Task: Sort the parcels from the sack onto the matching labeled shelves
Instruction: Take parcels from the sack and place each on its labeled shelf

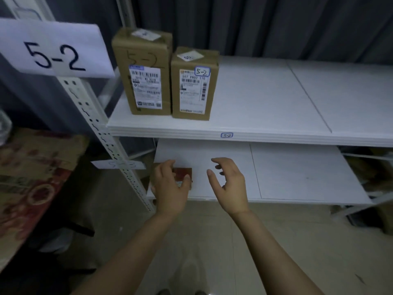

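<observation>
Two bare arms extend toward a lower shelf, where the left hand grips a small reddish-brown parcel at the shelf's front left corner. Just beside it, the right hand hovers with fingers spread and loosely curled, holding nothing. Above, two cardboard boxes marked 5-2 stand upright, side by side, on the upper shelf.

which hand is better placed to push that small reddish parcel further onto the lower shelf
Left. The left hand grips the small reddish parcel at the lower shelf's front left corner; the right hand hovers open beside it, holding nothing.
</observation>
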